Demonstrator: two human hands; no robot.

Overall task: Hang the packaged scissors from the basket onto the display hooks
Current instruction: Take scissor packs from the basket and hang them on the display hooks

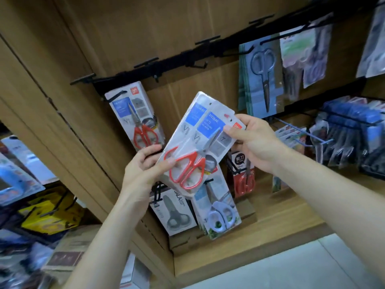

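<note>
Two overlapping packs of red-handled scissors [200,147] are held tilted in front of the wooden display wall. My left hand [143,170] grips their lower end, thumb on the front near the red handles. My right hand [254,140] pinches the upper right corner of the front pack. A matching pack [137,119] hangs on a black hook [116,95] at the upper left. Empty black hooks [200,64] stick out of the rail above the held packs. No basket is in view.
Steel scissors on blue cards [262,76] hang upper right, blue packaged goods [350,130] at far right. Below hang grey [175,213] and lilac [220,213] scissors packs and a red-black pack [243,174]. A wooden shelf ledge [270,230] runs underneath; yellow boxes [52,213] sit left.
</note>
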